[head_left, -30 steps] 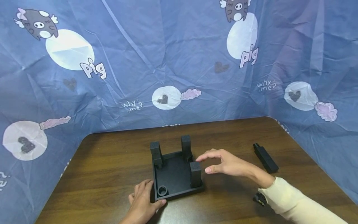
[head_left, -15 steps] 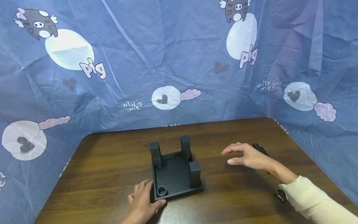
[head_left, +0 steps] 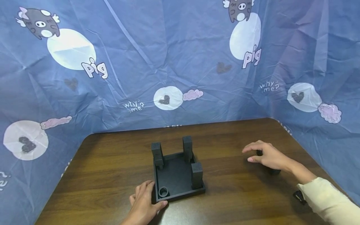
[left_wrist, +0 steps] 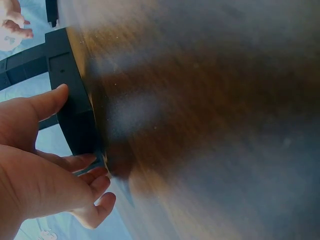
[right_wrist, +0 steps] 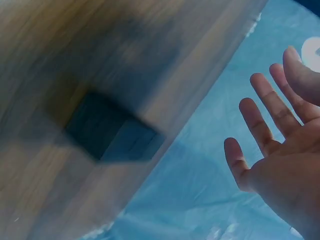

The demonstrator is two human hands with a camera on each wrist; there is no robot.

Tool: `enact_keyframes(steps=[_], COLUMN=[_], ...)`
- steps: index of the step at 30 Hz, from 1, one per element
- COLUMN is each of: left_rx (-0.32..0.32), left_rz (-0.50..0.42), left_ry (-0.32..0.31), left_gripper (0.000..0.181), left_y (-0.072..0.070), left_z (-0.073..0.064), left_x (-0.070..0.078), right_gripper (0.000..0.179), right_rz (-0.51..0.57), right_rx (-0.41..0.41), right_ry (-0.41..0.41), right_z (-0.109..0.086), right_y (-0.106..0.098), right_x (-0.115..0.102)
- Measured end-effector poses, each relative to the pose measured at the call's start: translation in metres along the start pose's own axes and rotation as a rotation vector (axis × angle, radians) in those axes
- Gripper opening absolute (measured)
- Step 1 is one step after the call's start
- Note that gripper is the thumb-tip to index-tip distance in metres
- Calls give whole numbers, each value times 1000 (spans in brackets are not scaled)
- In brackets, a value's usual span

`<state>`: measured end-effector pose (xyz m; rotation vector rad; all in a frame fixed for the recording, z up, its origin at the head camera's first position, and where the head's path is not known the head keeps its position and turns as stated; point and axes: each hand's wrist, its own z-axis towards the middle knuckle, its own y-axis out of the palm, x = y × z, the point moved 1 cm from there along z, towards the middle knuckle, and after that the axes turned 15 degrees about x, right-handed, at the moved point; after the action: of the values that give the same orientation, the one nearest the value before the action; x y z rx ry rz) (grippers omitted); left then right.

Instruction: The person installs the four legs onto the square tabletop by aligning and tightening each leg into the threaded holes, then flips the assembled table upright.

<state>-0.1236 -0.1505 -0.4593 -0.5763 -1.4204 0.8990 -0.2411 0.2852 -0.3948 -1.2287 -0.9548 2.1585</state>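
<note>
A square black base [head_left: 175,175] with a raised rim lies on the table, three upright legs on its corners, much like a small upturned table. Its near-left corner carries a round socket [head_left: 163,192] with no leg on it. My left hand [head_left: 144,200] grips that corner, thumb on the near side and fingers along the left side. Over a loose black leg [head_left: 275,171] hovers my right hand [head_left: 270,155], fingers spread and thumb apart, holding nothing. The hand hides most of this leg in the head view; in the right wrist view the leg [right_wrist: 117,130] lies on the wood.
A small dark object [head_left: 299,197] sits beside the right sleeve, partly covered by it. Behind the wooden table [head_left: 121,156] hangs a blue cloth [head_left: 180,62] with printed pigs, along the back and sides.
My right hand has moved right, away from the leg at the base's near-right corner, to above the loose leg. The left hand and the base have stayed put.
</note>
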Motion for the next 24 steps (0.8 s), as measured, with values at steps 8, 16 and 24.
enact_keyframes(steps=[8,16,24], left_rx=[-1,11,-1], left_rz=[5,8,19], left_ry=[-6,12,2], left_gripper=[80,80,80], left_y=[1,1,0], left_z=[-1,-2,0], left_x=[1,1,1], right_gripper=[31,52,66], right_rz=[-119,-252,-462], right_rx=[104,186,8], right_ry=[-38,-241,-292], right_z=[-14,-27,-37], right_y=[-17,-20,-19], right_x=[34,52,62])
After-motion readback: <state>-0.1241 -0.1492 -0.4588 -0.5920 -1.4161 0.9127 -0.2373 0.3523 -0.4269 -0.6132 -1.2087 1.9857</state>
